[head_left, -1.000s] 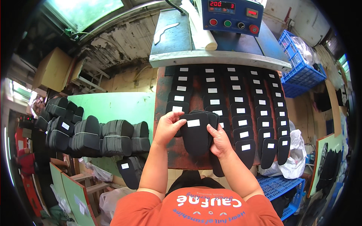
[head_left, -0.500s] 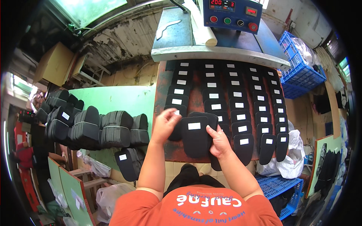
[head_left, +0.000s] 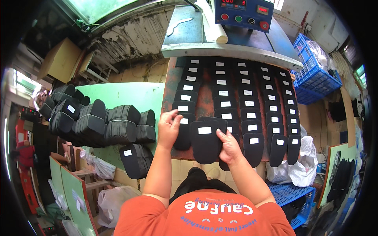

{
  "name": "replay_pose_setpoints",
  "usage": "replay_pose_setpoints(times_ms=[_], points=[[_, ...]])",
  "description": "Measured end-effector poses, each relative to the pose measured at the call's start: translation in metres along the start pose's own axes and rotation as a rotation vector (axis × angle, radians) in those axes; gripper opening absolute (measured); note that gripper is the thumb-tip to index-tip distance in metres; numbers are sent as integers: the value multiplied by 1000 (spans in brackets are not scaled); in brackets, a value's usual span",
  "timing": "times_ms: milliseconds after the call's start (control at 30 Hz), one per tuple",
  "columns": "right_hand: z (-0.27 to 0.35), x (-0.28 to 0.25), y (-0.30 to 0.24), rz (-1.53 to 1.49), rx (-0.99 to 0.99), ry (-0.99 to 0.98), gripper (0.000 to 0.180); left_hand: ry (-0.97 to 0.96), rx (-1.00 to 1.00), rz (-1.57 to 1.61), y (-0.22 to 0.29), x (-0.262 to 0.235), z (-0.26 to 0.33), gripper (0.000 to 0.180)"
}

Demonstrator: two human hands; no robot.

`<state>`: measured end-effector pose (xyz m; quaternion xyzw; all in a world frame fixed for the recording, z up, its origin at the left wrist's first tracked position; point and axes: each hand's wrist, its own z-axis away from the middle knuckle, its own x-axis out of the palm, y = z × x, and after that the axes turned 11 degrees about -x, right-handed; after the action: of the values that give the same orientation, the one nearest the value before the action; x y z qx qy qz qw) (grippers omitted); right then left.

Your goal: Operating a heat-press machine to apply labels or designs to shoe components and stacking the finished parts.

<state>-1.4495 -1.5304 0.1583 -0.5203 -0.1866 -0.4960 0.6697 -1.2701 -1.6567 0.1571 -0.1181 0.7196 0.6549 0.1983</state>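
My right hand [head_left: 230, 148] is closed round the right edge of a small stack of black insole-shaped pads [head_left: 205, 147], thumb on top. The top pad carries a white label near its far end. My left hand [head_left: 168, 128] hovers at the left edge of the table, its thumb and fingers curled together; anything between the fingertips is too small to make out. Beside those fingertips lies a black pad [head_left: 183, 137] with a white label. Overlapping labelled pads [head_left: 251, 125] run in several columns across the reddish table [head_left: 168, 84].
Ahead stands a press [head_left: 232, 51] with a blue control box [head_left: 243, 15]. On the left, bundled black pads [head_left: 123, 124] sit on a green table [head_left: 126, 92], with a labelled stack [head_left: 134, 163] at its near edge. Blue crates [head_left: 315, 84] and a white plastic bag [head_left: 305, 167] are at the right.
My left hand has drawn slightly left, away from the column's nearest pad, whose white label now shows fully. My right hand keeps its hold on the stack. The whole view has shifted slightly.
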Motion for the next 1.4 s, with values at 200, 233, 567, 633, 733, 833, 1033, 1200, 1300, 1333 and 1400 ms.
replay_pose_setpoints(times_ms=[200,233,567,633,733,833,1033,1200,1300,1333,1400], points=[[15,0,-10,0,-15,44,35,-241,-371,422,0,-22,30,16],[19,1,-18,13,-30,61,34,-232,-406,346,-5,-28,29,17],[73,-2,-11,58,-11,6,32,-111,-133,26,4,-9,58,28],[86,-6,4,115,-10,-48,32,-720,-505,431,44,-13,95,45],[115,-12,-5,120,147,-135,33,-633,-403,666,57,-21,135,49],[142,-96,-7,161,350,14,33,-399,-389,674,48,-88,118,40],[114,-165,23,350,133,241,31,75,-438,539,-8,-205,100,34],[102,-186,49,471,-175,98,27,319,-521,108,-84,-202,102,42],[99,-176,52,473,-196,120,24,400,-436,-225,-108,-213,113,49],[97,-173,50,483,-197,126,24,408,-436,-287,-108,-216,116,51],[89,-173,49,477,-221,138,23,430,-445,-230,-110,-218,125,48]])
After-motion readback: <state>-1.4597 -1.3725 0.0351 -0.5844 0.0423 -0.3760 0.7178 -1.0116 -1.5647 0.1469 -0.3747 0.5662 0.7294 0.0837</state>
